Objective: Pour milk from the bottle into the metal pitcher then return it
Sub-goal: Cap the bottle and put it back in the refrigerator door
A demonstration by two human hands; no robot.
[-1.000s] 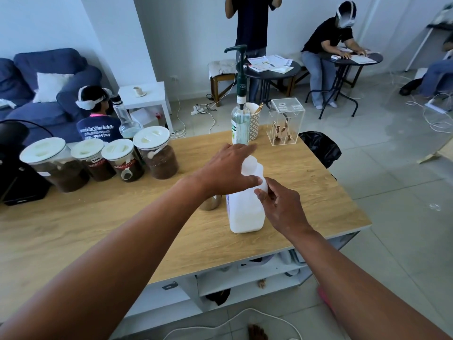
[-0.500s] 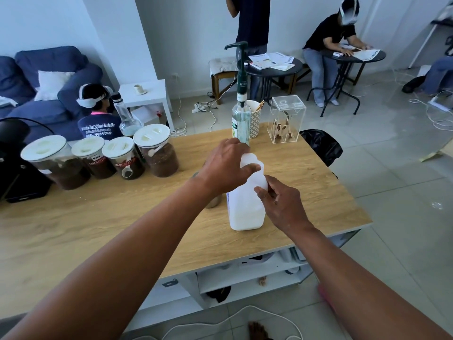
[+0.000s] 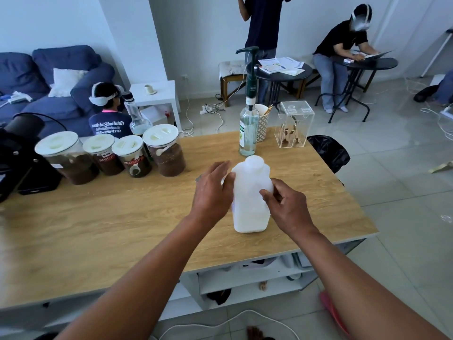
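- left hand (image 3: 212,192) was over the top of the bottle (image 3: 251,195) half a second ago; now off the neck, beside the bottle's left shoulder, fingers spread and loose, holding nothing I can see
- cap looks still on the neck; can't tell whether it was loosened, and no separate cap shows in the hand
- right hand (image 3: 285,204) unchanged; fingers curled against the bottle's right side, steadying it, not a full wrap
- bottle upright on the table (image 3: 98,229), right half, nearer the front edge than the back; not lifted or tilted
- pitcher mostly hidden behind the left hand; only a sliver of metal rim (image 3: 199,179) shows just left of the bottle
- read: still at the opening stage; no pour started; likely next is regrip on the cap or lift, can't say which
- risk: bottle is only lightly braced near the pump bottle (image 3: 248,128); easy to knock
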